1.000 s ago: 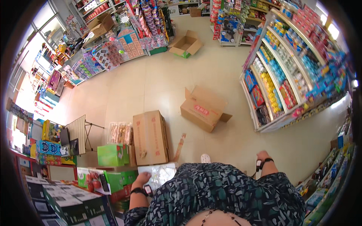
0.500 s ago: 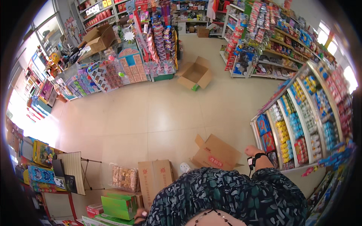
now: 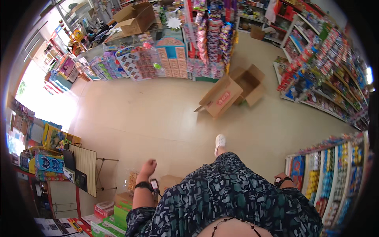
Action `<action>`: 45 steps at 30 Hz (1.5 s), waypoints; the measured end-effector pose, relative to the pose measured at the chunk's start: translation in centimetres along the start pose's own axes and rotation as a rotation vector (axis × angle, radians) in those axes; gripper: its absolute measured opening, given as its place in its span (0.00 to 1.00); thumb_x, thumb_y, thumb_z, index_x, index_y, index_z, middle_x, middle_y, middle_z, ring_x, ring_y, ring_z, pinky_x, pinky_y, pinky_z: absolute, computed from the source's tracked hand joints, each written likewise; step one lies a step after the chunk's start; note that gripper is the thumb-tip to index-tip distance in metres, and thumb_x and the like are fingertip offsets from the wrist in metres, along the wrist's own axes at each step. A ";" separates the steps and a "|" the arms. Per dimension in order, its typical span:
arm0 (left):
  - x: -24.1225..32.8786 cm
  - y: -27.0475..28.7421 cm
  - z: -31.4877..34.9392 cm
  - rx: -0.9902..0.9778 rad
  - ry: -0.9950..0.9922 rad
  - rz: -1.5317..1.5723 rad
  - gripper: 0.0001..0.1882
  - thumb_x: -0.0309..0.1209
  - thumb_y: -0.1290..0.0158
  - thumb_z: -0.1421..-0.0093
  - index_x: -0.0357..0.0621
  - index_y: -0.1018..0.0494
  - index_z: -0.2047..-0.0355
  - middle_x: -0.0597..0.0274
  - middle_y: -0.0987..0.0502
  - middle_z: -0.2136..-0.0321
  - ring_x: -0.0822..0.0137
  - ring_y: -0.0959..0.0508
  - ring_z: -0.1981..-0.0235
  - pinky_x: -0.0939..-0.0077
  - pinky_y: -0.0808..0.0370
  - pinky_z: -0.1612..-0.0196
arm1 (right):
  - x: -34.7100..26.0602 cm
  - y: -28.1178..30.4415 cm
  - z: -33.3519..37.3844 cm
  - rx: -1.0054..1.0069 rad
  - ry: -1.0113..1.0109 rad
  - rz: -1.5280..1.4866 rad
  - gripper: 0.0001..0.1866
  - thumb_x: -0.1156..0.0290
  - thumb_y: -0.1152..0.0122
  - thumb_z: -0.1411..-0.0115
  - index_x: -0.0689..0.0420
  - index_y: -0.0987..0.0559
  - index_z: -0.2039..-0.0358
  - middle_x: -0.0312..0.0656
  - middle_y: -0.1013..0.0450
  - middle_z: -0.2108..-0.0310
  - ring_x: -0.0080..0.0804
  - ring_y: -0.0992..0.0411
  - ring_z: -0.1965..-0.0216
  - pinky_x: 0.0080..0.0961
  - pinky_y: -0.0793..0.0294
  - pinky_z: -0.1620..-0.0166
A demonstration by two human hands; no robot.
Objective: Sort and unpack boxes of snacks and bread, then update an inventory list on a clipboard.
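My left hand point(image 3: 148, 168) is raised at the lower left, its fingers curled closed with nothing visible in them. A dark wristband with a small device sits at that wrist. My right hand point(image 3: 281, 177) hangs at my right side beside the snack shelf point(image 3: 290, 164), and its fingers do not show clearly. Ahead of me, a brown cardboard box point(image 3: 222, 98) with red print lies tilted on the floor. It overlaps a second open cardboard box point(image 3: 252, 85), slightly blurred. Neither hand touches them. My white shoe point(image 3: 220, 143) is stretched forward.
A glass counter with hanging packets point(image 3: 142, 63) runs along the far left, with an open carton point(image 3: 136, 19) on top. Shelves of packaged goods point(image 3: 327, 79) stand at the right. Green boxes point(image 3: 118, 217) and a folding stand point(image 3: 89, 170) are at the lower left.
The red-printed box has gone from near my feet to against the other open box. My left hand has come up and forward; my right is nearer my side. The view has shifted.
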State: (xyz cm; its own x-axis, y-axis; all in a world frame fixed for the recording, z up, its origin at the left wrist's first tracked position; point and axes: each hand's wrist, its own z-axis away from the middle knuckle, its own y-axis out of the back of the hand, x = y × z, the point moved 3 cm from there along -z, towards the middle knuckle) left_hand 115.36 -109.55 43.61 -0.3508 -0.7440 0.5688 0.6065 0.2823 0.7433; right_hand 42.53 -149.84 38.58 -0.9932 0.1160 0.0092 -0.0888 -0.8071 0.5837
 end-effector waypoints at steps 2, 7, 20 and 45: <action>-4.2 -1.0 -1.8 -0.161 0.054 -0.085 0.16 0.39 0.52 0.46 0.40 0.24 0.66 0.43 0.23 0.68 0.45 0.24 0.61 0.61 0.27 0.58 | -2.3 2.5 -6.8 0.001 0.152 0.031 0.17 0.59 0.36 0.54 0.61 0.19 0.72 0.47 0.23 0.74 0.35 0.25 0.74 0.34 0.27 0.70; -20.8 -2.7 10.0 -0.538 0.157 -0.714 0.13 0.39 0.46 0.53 0.45 0.21 0.72 0.51 0.21 0.73 0.57 0.21 0.68 0.63 0.24 0.66 | -26.2 11.4 -16.0 -0.106 0.352 0.370 0.16 0.60 0.38 0.56 0.57 0.19 0.69 0.48 0.23 0.69 0.41 0.24 0.68 0.32 0.26 0.63; -16.3 8.3 -7.1 -0.115 0.687 0.116 0.14 0.39 0.47 0.51 0.43 0.21 0.70 0.51 0.21 0.72 0.56 0.20 0.69 0.64 0.25 0.66 | -92.1 20.2 -7.9 0.279 1.101 0.169 0.13 0.63 0.44 0.49 0.59 0.21 0.68 0.49 0.24 0.69 0.46 0.26 0.67 0.37 0.28 0.62; -13.8 67.4 -75.5 0.065 0.317 0.085 0.20 0.39 0.49 0.43 0.39 0.28 0.55 0.48 0.22 0.64 0.55 0.22 0.61 0.66 0.26 0.57 | -168.9 6.5 7.3 -0.091 1.508 0.565 0.17 0.59 0.46 0.46 0.60 0.23 0.65 0.55 0.26 0.66 0.51 0.27 0.64 0.41 0.28 0.60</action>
State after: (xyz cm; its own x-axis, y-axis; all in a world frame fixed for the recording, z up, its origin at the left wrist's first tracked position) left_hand 214.89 -126.01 59.27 -0.0553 -0.8645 0.4995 0.5740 0.3818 0.7244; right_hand 210.28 -170.39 46.74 -0.0595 -0.7956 -0.6029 0.3464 -0.5829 0.7350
